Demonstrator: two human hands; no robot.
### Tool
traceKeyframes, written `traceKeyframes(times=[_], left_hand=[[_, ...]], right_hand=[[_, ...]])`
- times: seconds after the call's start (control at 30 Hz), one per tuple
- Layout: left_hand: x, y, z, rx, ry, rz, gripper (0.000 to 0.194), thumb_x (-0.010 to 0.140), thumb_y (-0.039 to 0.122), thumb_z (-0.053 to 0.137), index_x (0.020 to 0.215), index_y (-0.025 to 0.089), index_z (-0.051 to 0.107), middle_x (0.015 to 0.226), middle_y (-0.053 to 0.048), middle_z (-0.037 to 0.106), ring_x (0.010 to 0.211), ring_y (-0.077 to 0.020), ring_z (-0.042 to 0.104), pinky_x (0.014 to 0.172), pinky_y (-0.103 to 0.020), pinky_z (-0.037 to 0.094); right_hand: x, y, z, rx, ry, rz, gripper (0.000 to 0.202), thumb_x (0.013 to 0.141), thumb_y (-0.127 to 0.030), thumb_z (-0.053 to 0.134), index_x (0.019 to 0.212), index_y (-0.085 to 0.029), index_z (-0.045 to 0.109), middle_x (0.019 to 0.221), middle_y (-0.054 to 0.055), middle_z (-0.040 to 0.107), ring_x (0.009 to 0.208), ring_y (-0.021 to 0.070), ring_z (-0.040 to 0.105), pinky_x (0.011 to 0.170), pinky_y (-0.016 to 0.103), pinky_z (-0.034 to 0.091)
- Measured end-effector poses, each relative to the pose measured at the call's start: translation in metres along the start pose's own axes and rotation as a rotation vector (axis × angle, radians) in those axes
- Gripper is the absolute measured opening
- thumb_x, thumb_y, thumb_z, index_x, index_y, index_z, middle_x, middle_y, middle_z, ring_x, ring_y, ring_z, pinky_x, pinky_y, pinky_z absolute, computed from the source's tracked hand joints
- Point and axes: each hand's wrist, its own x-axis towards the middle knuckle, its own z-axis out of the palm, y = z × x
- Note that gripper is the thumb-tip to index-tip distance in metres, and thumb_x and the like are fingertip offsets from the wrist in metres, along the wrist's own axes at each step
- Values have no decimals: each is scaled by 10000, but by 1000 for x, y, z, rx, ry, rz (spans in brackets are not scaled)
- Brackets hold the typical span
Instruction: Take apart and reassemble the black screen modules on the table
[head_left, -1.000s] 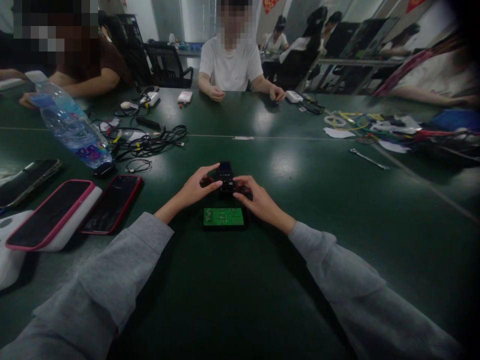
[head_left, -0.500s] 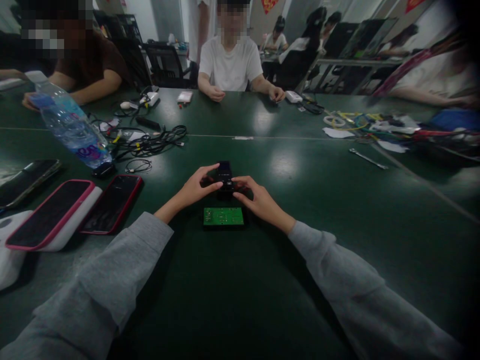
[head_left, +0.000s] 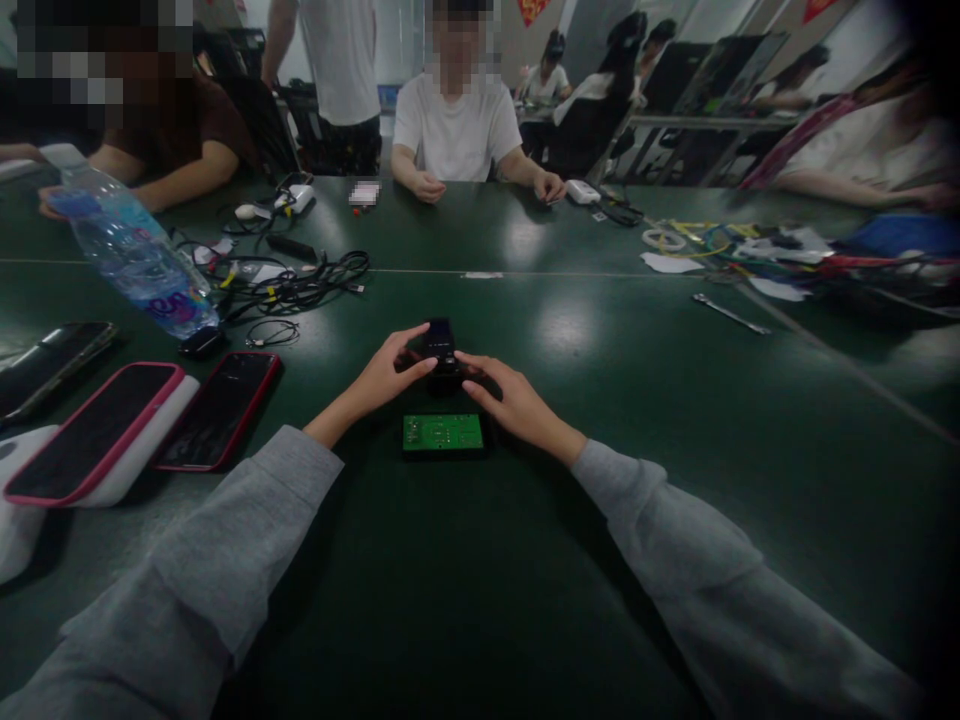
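Between my two hands is a small black box-shaped device, dark and partly covered by fingers, so its exact kind does not show. My left hand grips its left side with thumb and fingers. On the opposite side my right hand is closed on it, fingertips against the right edge and thumb nearer to me. Just in front of the device, on my side, a green circuit board lies face up in a dark frame on the dark green table; neither hand touches it.
To the left lie a red-edged phone, a pink-cased phone and a leaning water bottle. Black cables are tangled behind them. A wrench and a heap of wires are at right. Several people sit around.
Both hands and the black device stay nearly in place; the device's top looks tipped slightly more away. The whole view has shifted a little. A standing person in the background has moved left.
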Motion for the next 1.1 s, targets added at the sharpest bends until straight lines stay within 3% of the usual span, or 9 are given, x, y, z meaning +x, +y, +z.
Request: traceKeyframes(times=[0.5,0.7,0.8,0.93,1.03,1.1], left_hand=[[-1,2,-2,103,-13,37,553,920,500,553,1423,293,451,1434,-104,458,1080,-231,600,937,-432,522],[1,0,0,66,0,55,561,914,491,566,1418,271,455,1432,-123,447,1100,-241,600,949,-441,513],[2,-2,0,75,25,63,531,924,479,549,1404,267,468,1405,-120,464,1059,-229,609,937,-450,515],[3,-4,0,73,35,52,522,926,480,540,1397,264,475,1391,-121,471,1063,-235,605,925,-448,517],[3,-4,1,68,36,47,527,923,488,545,1395,263,481,1391,-122,471,1059,-238,605,909,-442,521],[3,-3,1,65,38,41,525,925,489,544,1392,259,483,1390,-122,471,1046,-234,609,899,-438,522]], right_hand=[[1,-1,-1,89,2,41,449,1031,-483,402,1435,-299,469,1302,63,592,1169,232,558,1040,491,428],[-2,-10,-7,348,16,124,427,1030,-522,367,1332,-284,555,1243,58,620,1158,223,582,1041,485,450],[-10,-24,-13,417,-50,147,438,1021,-536,383,1350,-285,527,1281,63,591,1184,227,566,1040,482,462],[-25,-50,-21,299,-213,97,544,947,-545,551,1423,-302,446,1429,75,471,1285,266,486,1075,515,436],[-35,-64,-18,194,-292,28,625,906,-444,657,1458,-314,394,1450,73,438,1306,264,467,1086,499,438],[-42,-68,-14,135,-277,9,605,927,-350,637,1470,-316,373,1415,71,467,1281,251,488,1085,492,443]])
